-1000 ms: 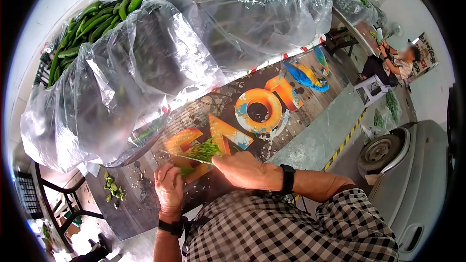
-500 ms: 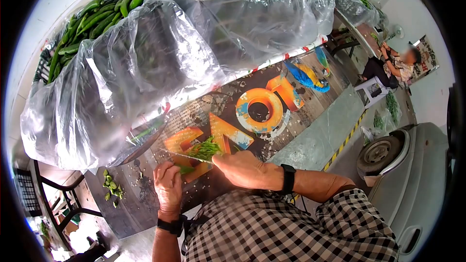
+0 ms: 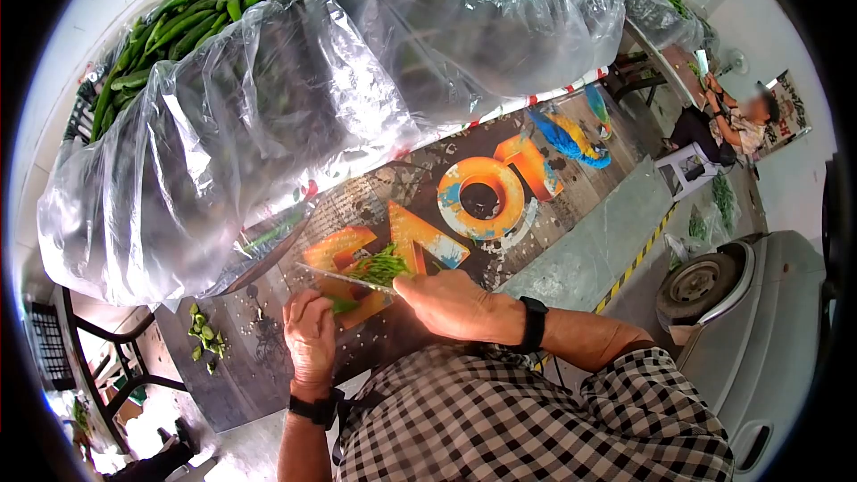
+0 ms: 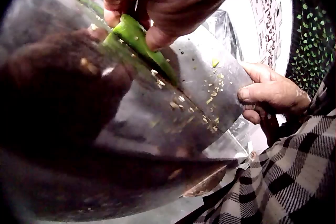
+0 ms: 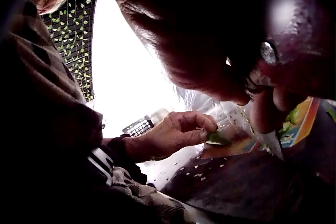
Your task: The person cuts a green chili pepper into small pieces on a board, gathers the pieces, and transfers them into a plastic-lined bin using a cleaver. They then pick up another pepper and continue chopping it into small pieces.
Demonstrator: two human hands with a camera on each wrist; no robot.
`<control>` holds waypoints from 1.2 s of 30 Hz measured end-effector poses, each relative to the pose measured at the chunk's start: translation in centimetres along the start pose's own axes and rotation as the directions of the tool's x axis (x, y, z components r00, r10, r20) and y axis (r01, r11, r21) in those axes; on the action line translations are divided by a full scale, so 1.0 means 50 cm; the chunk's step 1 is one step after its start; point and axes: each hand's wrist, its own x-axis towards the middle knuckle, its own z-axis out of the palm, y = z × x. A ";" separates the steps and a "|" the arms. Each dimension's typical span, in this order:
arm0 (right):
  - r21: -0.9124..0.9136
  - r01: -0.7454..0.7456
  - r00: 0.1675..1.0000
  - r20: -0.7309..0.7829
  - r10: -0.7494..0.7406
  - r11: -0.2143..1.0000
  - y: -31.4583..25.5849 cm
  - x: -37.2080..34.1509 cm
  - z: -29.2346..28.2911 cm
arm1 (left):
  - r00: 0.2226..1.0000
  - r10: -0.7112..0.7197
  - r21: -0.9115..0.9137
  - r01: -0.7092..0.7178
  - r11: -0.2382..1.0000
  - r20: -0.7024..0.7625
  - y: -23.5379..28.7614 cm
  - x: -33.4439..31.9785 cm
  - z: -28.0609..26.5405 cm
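My left hand (image 3: 310, 336) pinches a piece of green pepper (image 4: 139, 48) between thumb and fingers, low over the printed table (image 3: 254, 384). The right hand (image 3: 455, 303) grips a wide-bladed knife (image 3: 323, 273); its handle is hidden in the fist. In the head view the blade points left, just beyond the left fingertips. A heap of thin green pepper strips (image 3: 379, 265) shows along the blade's far side. Pale seeds (image 4: 210, 98) are scattered near the pepper piece in the left wrist view.
Crates lined with clear plastic (image 3: 500, 36) stand along the table's back; whole green peppers (image 3: 178, 27) fill the left one. Pepper ends (image 3: 207, 336) lie at the table's left. A vehicle (image 3: 759, 330) is at right. Farther off, another person sits on a white stool (image 3: 686, 167).
The head view has shifted slightly. Both hands stay in nearly the same place, with the pepper piece and the knife still held.
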 end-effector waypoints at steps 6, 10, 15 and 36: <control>0.011 -0.007 1.000 0.014 0.007 1.000 -0.006 0.000 -0.010 | 1.000 -0.029 0.002 0.028 1.000 0.008 0.001 -0.001 0.001; 0.009 -0.012 1.000 0.019 0.012 1.000 -0.009 0.000 -0.014 | 0.999 -0.030 0.005 0.030 1.000 0.011 0.001 -0.001 0.001; 0.009 -0.021 0.999 0.026 0.021 1.000 -0.009 0.001 -0.011 | 1.000 -0.022 0.006 0.022 1.000 0.012 -0.001 -0.001 0.001; -0.028 0.026 0.998 -0.056 -0.028 0.999 -0.002 -0.001 0.000 | 0.999 -0.038 -0.012 0.038 0.999 0.002 -0.001 -0.002 0.003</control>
